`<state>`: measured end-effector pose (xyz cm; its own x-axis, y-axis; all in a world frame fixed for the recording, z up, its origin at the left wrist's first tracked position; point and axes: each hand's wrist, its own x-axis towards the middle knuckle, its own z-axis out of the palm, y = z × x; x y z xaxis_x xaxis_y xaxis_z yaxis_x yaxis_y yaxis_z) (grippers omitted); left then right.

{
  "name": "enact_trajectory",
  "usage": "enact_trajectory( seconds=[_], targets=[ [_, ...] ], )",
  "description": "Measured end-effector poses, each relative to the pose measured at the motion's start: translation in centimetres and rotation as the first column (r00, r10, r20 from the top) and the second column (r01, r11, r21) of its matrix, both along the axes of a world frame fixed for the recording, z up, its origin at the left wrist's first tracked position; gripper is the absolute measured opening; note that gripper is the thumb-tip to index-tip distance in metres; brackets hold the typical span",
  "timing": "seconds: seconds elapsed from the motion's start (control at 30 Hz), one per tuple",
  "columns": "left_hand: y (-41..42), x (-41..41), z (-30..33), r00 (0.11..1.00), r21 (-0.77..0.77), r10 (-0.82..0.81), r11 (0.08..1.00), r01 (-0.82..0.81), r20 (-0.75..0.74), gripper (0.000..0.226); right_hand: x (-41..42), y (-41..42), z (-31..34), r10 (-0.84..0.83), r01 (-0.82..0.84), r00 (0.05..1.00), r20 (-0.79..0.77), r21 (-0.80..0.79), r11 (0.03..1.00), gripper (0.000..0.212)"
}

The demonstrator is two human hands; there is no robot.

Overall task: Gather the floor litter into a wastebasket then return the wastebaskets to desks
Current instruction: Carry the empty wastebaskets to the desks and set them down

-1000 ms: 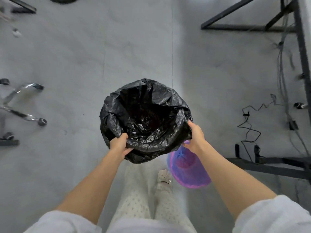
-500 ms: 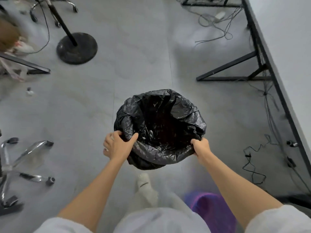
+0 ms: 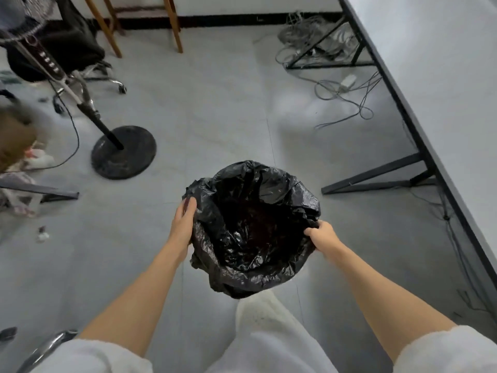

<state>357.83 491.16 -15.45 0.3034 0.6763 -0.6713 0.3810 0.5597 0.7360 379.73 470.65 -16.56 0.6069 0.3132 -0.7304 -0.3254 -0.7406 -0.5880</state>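
Observation:
A wastebasket (image 3: pixel 252 230) lined with a crinkled black bag is held above the grey floor, in front of my legs. My left hand (image 3: pixel 184 224) presses flat against its left side, fingers up along the bag. My right hand (image 3: pixel 321 235) grips the bag's rim on the right. The inside of the bag is dark and I cannot make out its contents. A small scrap of litter (image 3: pixel 42 234) lies on the floor at the far left.
A white desk (image 3: pixel 441 76) on black legs runs along the right, with tangled cables (image 3: pixel 336 87) beneath it. A fan stand's round black base (image 3: pixel 123 152) sits ahead left. An office chair (image 3: pixel 80 65) and wooden legs (image 3: pixel 172 25) stand further back.
The view has tilted up and moved forward with the wastebasket. The purple basket by my feet has left view. My left hand shifted from gripping the rim to lying flat on the side.

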Motion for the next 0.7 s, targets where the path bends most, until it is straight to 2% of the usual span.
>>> enact_trajectory(
  seconds=[0.03,0.1,0.17,0.23,0.4,0.5,0.63,0.7],
  targets=[
    [1.8,1.8,-0.2,0.999,0.022,-0.031,0.999,0.032,-0.042,0.083,1.5,2.1,0.4,0.017,-0.017,1.000,0.003,-0.004,1.000,0.016],
    [5.5,5.5,0.2,0.988,0.081,-0.057,0.994,0.069,-0.142,0.070,4.8,6.6,1.5,0.046,-0.046,0.999,0.016,-0.011,0.999,0.016],
    [8.9,8.1,0.6,0.975,0.136,-0.021,0.989,0.052,-0.222,0.055,7.8,10.4,2.2,0.049,-0.049,0.998,0.040,-0.001,0.999,0.018],
    [12.8,10.4,1.1,0.957,0.169,0.030,0.985,0.020,-0.287,0.051,10.7,14.4,2.9,0.072,-0.073,0.995,0.063,0.002,0.997,0.019],
    [23.9,16.3,0.9,0.928,0.286,0.088,0.958,0.021,-0.361,0.044,17.7,24.7,2.7,0.118,-0.116,0.989,0.087,-0.029,0.993,0.019],
    [31.0,21.3,1.3,0.942,0.402,0.024,0.908,0.120,-0.335,0.037,21.3,32.1,2.8,0.116,-0.113,0.990,0.086,-0.034,0.993,0.019],
    [41.3,28.4,2.9,0.947,0.343,-0.095,0.917,0.204,-0.307,0.034,27.0,42.6,3.7,0.069,-0.069,0.991,0.119,0.002,0.998,0.019],
    [46.2,31.7,3.1,0.894,0.331,-0.191,0.881,0.339,-0.405,0.037,29.9,47.2,3.9,0.036,-0.041,0.989,0.144,0.027,0.999,0.019]
  ],
)
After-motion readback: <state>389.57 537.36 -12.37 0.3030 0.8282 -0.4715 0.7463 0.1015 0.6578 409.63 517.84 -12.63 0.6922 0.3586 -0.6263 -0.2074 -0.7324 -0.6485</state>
